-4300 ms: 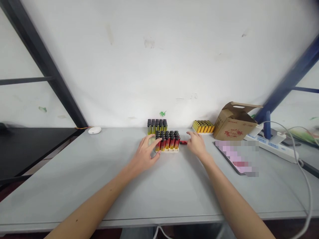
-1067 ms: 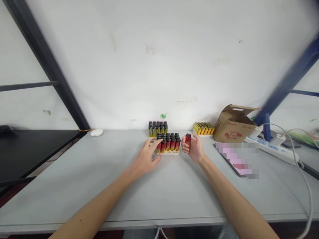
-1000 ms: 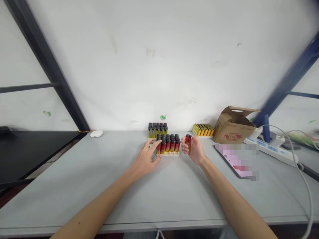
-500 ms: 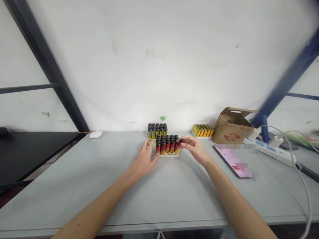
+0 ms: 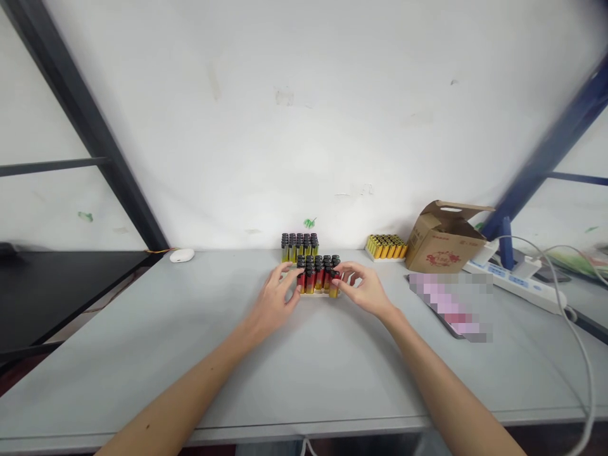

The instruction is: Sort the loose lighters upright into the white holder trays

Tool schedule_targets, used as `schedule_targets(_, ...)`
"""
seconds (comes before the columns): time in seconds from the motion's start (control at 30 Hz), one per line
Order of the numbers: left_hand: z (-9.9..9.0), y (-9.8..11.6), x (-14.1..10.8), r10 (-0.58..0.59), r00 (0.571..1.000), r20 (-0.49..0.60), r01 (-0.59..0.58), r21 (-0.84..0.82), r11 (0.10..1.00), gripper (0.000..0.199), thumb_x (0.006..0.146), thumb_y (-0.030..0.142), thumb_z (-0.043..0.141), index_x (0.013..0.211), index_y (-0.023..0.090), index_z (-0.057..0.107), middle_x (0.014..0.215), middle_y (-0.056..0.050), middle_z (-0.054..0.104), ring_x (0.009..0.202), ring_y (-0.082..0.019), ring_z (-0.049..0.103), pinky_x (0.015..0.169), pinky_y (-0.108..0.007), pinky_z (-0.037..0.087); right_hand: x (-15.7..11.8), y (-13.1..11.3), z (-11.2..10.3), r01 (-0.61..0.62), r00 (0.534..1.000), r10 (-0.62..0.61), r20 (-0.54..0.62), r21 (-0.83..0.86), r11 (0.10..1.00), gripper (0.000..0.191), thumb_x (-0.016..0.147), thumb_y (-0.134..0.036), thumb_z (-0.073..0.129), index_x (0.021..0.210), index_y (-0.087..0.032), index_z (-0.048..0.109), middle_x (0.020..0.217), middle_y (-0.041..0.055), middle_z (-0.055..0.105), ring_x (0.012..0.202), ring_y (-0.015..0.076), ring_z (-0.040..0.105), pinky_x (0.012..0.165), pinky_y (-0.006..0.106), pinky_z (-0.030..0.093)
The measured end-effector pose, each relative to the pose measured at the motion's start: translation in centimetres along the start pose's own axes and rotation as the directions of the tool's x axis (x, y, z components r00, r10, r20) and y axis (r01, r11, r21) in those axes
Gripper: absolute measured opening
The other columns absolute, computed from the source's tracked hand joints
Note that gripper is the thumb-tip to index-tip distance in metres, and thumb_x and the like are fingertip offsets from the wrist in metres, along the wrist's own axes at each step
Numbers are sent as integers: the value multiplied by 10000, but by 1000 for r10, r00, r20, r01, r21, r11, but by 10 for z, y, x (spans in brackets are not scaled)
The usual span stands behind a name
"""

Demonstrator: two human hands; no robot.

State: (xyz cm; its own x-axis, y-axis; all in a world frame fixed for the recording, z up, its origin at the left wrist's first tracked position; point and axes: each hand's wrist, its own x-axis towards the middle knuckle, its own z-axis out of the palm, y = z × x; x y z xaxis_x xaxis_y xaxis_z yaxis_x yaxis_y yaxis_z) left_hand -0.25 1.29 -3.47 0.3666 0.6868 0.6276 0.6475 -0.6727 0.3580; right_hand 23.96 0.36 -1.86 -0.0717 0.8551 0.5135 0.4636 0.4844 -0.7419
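Several red-and-yellow lighters (image 5: 320,276) with black tops stand upright in rows in a white tray (image 5: 316,295) at the middle of the table. My left hand (image 5: 277,294) is at the tray's left side, its thumb and fingers around the left end of the rows. At the front right corner, my right hand (image 5: 363,288) pinches one red-and-yellow lighter (image 5: 334,286) between thumb and fingers. That lighter is nearly upright, in front of the rows. Behind stands a group of yellow-green lighters (image 5: 292,252) with black tops.
Yellow cylinders (image 5: 387,248) fill a white tray near the wall. Right of them are an open cardboard box (image 5: 439,244), a flat device with a blurred screen (image 5: 446,304), and a white power strip (image 5: 517,285) with cables. A white case (image 5: 182,255) lies back left.
My right hand has moved slightly left with its lighter, which was tilted at the tray's right corner and is now more upright and in front of the rows. My left hand has hardly moved.
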Motion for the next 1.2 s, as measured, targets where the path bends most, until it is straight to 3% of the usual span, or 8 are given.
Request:
schedule_targets(0.17, 1, -5, 1, 81, 993, -91, -79, 16, 997, 325, 944, 183, 451, 1227, 260, 591, 1257, -81, 531, 1143, -218, 544, 948, -412, 514, -1, 5, -3, 66, 997, -69, -40, -72, 995, 168, 773, -305, 684, 933, -254, 683, 893, 28, 706, 634, 166, 560, 616, 332, 460)
schedule_targets(0.33, 2, -11, 3, 102, 988, -113, -105, -21, 994, 296, 957, 221, 475, 1215, 259, 615, 1119, -67, 591, 1045, -191, 590, 887, -368, 538, -1, 1, -3, 115, 988, -128, -91, -134, 984, 154, 805, -275, 650, 957, -251, 653, 914, 42, 687, 727, 195, 578, 646, 343, 466)
schedule_targets(0.47, 3, -16, 4, 98, 988, -116, -101, -21, 995, 263, 948, 263, 521, 1186, 249, 633, 1085, -58, 618, 1028, -186, 601, 882, -355, 536, -2, -3, 1, 199, 974, -217, -60, -222, 955, 138, 835, -278, 633, 971, -257, 643, 925, 47, 682, 869, 233, 572, 773, 386, 474)
schedule_targets(0.6, 5, -15, 5, 101, 989, -111, -102, -4, 995, 255, 947, 257, 528, 1178, 240, 635, 1060, -43, 669, 999, -183, 615, 899, -364, 527, -2, -2, 5, 266, 954, -294, -64, -276, 924, 131, 839, -267, 635, 968, -255, 657, 1067, 70, 631, 1026, 257, 558, 923, 437, 444)
schedule_targets(0.9, 11, -9, 6, 85, 983, -165, -94, -45, 995, 244, 948, 266, 512, 1138, 244, 662, 1008, -46, 690, 937, -184, 648, 830, -356, 557, -1, 6, 8, 231, 960, -267, -89, -289, 929, 152, 873, -312, 605, 1008, -267, 656, 1168, 92, 548, 1128, 271, 538, 973, 456, 438)
schedule_targets(1.2, 4, -8, 15, -15, 978, -208, -31, -215, 976, 205, 901, 271, 587, 1093, 230, 647, 917, -20, 667, 693, -121, 599, 728, -298, 548, -2, 7, 11, 222, 965, -251, -81, -268, 937, 156, 897, -328, 566, 1015, -269, 649, 1174, 92, 543, 1144, 271, 530, 996, 456, 427)
